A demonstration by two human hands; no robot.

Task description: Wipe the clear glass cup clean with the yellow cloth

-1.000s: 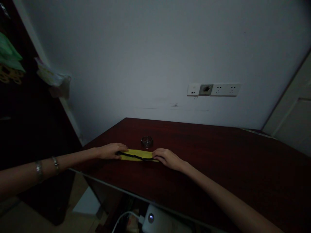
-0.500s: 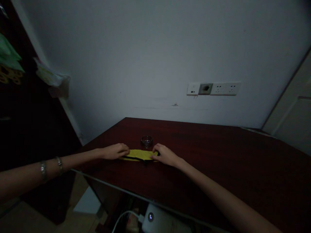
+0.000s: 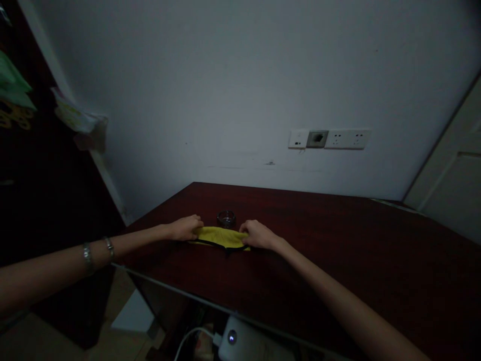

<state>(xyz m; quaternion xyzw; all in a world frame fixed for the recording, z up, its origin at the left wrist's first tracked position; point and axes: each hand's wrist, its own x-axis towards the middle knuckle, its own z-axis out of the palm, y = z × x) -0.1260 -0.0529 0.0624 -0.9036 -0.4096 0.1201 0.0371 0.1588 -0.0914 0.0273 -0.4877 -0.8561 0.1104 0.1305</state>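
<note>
A yellow cloth (image 3: 221, 236) with a dark edge lies folded on the dark red-brown table, its near edge sagging in the middle. My left hand (image 3: 187, 228) pinches its left end, fingers closed. At the opposite end, my right hand (image 3: 258, 234) grips the cloth with thumb and fingers together. Just behind the cloth stands a small round clear glass dish (image 3: 226, 218), its lower front partly covered by the yellow fabric. Neither hand touches the dish.
The tabletop (image 3: 319, 235) reaches back to a pale wall with a row of sockets (image 3: 328, 139). Under its front edge, a white device (image 3: 248, 343) with a plugged-in cable (image 3: 193, 331) sits in an open compartment. A dark cabinet stands at left.
Both hands have shifted slightly away from me, raising the cloth's far edge. More of the yellow face shows, and it now overlaps the front of the glass dish.
</note>
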